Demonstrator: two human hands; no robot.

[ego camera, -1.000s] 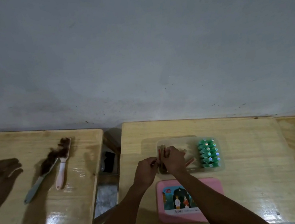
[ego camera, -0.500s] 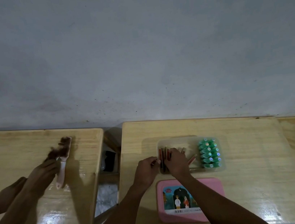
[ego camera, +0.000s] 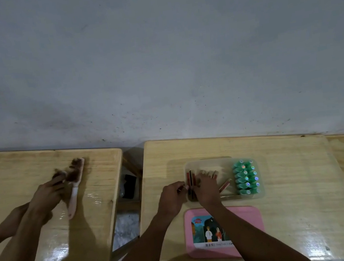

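Grey, scuffed plaster wall (ego camera: pixel 156 55) fills the far half of my feed, and below it sits a pale wooden desk (ego camera: pixel 295 179) with a glossy varnish that throws back glare along its near edge. On the desk lies a shallow tray (ego camera: pixel 206 161) of clear plastic, rectangular with rounded corners. Its left part holds the red sticks (ego camera: pixel 188 177), thin and straight, some lying near-to-far and some slanted. Its right part holds a tidy double row of green tubes (ego camera: pixel 246 178) with shiny round caps.

My left hand (ego camera: pixel 171 198) is at the tray's left wall, fingers curled into a pinch right against the leftmost stick. I cannot tell whether it actually grips the stick. My right hand (ego camera: pixel 206 189) arches over the sticks in the middle of the tray, fingertips pressed down among them. I cannot make out whether any stick is held.

Just near of the tray lies a flat pink lid (ego camera: pixel 245 219) with a picture label. On the second desk (ego camera: pixel 102 206) to the left, another person's hand (ego camera: pixel 45 196) touches a pink-handled brush (ego camera: pixel 74 195) with brown bristles.
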